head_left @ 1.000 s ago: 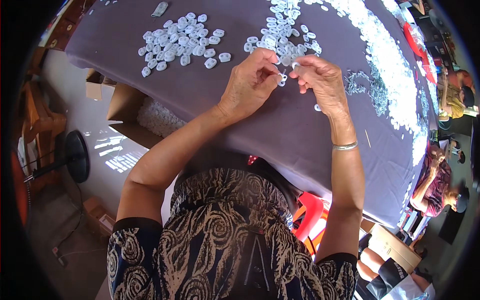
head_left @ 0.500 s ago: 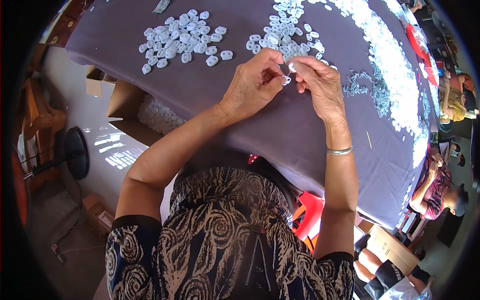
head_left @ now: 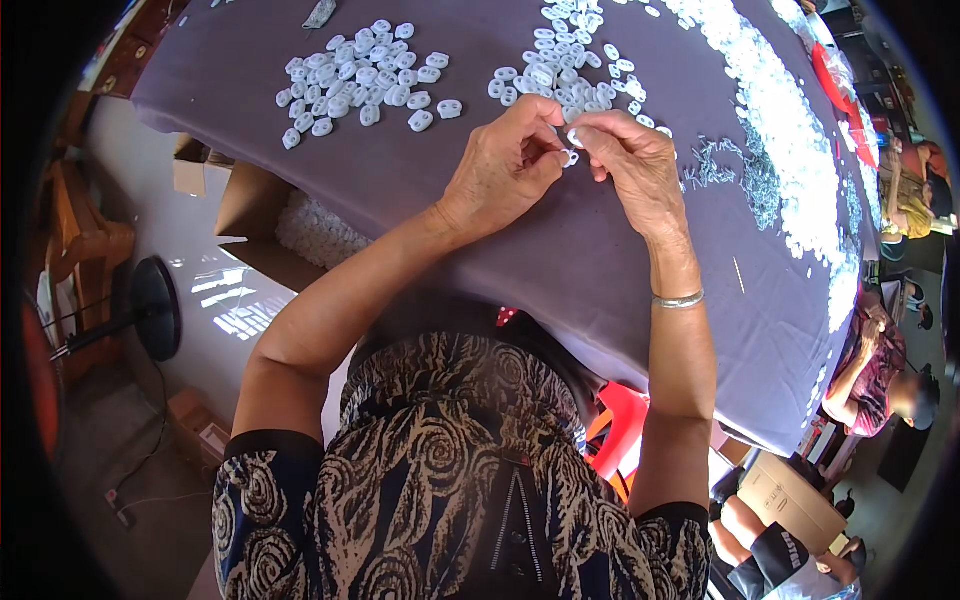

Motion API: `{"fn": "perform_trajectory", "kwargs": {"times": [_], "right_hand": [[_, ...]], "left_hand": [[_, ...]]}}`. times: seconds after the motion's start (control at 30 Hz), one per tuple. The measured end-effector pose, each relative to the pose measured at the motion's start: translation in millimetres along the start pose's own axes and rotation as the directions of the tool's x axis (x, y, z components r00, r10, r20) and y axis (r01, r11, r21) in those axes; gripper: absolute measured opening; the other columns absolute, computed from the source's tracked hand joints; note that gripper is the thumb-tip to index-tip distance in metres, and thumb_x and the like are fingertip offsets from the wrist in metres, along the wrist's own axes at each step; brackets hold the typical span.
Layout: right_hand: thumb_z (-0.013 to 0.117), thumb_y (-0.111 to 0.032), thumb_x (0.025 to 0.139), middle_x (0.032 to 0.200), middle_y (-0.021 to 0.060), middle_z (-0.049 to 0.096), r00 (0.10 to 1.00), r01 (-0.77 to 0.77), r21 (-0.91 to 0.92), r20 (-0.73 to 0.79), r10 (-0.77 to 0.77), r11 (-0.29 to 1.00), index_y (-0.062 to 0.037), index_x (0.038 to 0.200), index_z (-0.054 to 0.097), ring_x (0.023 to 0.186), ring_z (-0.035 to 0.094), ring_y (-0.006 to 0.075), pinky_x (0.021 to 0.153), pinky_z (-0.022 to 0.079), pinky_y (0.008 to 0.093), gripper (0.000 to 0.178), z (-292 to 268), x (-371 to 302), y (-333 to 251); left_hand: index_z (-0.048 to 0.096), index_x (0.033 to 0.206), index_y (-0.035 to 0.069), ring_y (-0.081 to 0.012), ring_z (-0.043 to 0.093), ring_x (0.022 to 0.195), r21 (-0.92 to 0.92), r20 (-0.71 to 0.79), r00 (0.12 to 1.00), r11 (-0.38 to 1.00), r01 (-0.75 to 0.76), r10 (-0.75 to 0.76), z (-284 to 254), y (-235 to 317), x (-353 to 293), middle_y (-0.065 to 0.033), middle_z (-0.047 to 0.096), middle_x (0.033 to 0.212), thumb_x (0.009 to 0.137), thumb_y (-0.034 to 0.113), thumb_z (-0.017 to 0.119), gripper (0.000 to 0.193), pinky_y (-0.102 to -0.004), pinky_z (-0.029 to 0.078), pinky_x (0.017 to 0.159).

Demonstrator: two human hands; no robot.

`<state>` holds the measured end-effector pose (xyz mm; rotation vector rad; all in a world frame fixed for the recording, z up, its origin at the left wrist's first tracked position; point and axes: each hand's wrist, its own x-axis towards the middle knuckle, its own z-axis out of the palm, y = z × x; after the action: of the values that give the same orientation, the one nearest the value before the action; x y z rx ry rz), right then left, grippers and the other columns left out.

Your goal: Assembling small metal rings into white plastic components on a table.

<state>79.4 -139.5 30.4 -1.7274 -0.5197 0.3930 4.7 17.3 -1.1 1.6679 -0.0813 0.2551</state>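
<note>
Right hand closer, gap seemingly slight.

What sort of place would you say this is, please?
Probably a small assembly workshop: a cloth-covered table bears piles of small white parts and slim metallic-looking pieces, and an open cardboard box beside it holds more white pieces.

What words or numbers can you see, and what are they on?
Brown cardboard box, lower right: dark marks, too small and blurred to read.
Black cloth beside it: white lettering, which I won't copy out.
White oval plastic pieces: no writing I can make out.
</note>
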Motion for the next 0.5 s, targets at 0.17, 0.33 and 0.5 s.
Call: {"fn": "perform_trajectory", "kwargs": {"times": [0.17,0.33,0.5], "right_hand": [[0.067,-0.013,0.085,0.075,-0.0029,0.061,0.997,0.078,-0.071,0.02,-0.077,0.994,-0.0059,0.093,0.071,0.061,0.047,0.0039,0.052,0.041,0.019,0.011,0.9,0.4,3.3],[0.066,-0.012,0.086,0.077,-0.0038,0.062,0.987,0.156,-0.113,0.05,-0.151,0.981,-0.0068,0.092,0.071,0.063,0.049,0.0038,0.053,0.041,0.0186,0.009,1.8,-0.2,2.8],[0.067,-0.006,0.085,0.08,-0.0031,0.062,0.982,0.182,-0.104,0.06,-0.177,0.978,-0.0065,0.097,0.069,0.067,0.051,0.0036,0.056,0.044,0.0184,0.013,2.3,-2.6,4.1]], "left_hand": [[0.047,0.109,0.005,-0.0054,0.056,0.074,0.011,-0.009,1.0,1.0,0.004,-0.004,0.4,3.6,0.1,-0.0026,0.06,0.082,0.084,-0.003,0.061,0.03,-0.0206,0.047,0.067],[0.046,0.112,0.005,-0.0037,0.054,0.072,0.05,-0.024,1.0,0.999,-0.012,0.013,-1.5,6.7,0.0,-0.0016,0.06,0.081,0.085,-0.003,0.061,0.032,-0.0192,0.046,0.064],[0.045,0.11,0.004,-0.0066,0.057,0.073,-0.052,-0.048,0.999,0.999,-0.009,0.007,-1.0,2.9,0.4,-0.0045,0.06,0.081,0.084,-0.002,0.061,0.03,-0.0214,0.048,0.065]]}}
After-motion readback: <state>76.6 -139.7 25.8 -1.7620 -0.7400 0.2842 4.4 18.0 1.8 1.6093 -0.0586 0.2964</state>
